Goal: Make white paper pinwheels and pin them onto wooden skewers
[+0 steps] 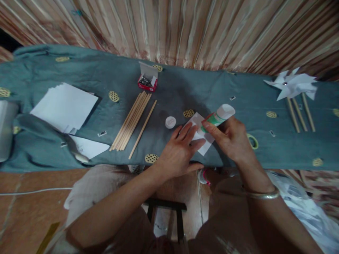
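My right hand (230, 135) is wrapped round a green and white glue stick (218, 118), its end tipped down onto a small white piece of paper (205, 146). Flat on the left side of that paper lies my left hand (182, 150), fingers stretched out and holding nothing. The hands cover parts of the paper, so I cannot tell its full shape. A round white cap (170, 122) rests on the cloth just beyond my left fingertips.
Thin wooden sticks (132, 121) lie left of my hands, below a red box of metal pins (147, 83). White paper squares (66, 106) are stacked farther left. Paper pinwheels (291, 84) on sticks lie far right. A green tape roll (253, 141) is near my right wrist.
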Available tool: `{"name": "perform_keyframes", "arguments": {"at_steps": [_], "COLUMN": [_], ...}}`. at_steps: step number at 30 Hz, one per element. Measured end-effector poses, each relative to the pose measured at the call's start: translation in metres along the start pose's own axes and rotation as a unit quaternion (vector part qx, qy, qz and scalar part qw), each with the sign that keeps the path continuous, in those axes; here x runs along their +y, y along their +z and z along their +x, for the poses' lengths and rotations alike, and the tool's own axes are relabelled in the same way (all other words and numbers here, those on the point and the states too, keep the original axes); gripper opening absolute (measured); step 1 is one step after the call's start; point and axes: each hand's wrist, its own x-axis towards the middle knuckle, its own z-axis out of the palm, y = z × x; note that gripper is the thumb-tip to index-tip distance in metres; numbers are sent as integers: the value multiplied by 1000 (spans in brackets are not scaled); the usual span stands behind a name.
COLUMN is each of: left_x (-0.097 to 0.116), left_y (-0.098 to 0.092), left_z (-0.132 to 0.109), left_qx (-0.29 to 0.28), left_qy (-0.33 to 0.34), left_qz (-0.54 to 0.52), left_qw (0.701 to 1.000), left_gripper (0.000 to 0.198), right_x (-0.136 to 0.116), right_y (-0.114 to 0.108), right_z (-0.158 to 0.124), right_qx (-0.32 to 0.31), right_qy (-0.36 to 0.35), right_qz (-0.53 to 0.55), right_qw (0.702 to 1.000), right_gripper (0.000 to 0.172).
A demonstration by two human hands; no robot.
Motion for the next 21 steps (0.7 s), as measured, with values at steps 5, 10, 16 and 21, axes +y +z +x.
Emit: {"name": "perform_keyframes", "arguments": {"at_steps": [5, 10, 16, 21], "left_x": [0, -1, -2, -3], "left_y": [0, 2, 2, 3], "left_z": [0, 0, -1, 0], "left_qx": [2, 0, -3, -2], "left_qy": [3, 4, 8, 7], "left_qz": [-2, -6, -9, -6], "left_qw": [1000, 1000, 1000, 1000], "left_gripper": [73, 69, 68, 68], "right_x": [-2, -3, -5, -7], "right_y": [1, 1, -1, -1], "right_z": [1, 1, 0, -1], "right_qx": [-3, -5, -26, -37], "right_qy": [-2, -18, -44, -58], "right_qz": [-24, -33, -47, -57], "right_qw": [1000, 999, 998, 996], "right_gripper": [41, 42, 42, 39]}}
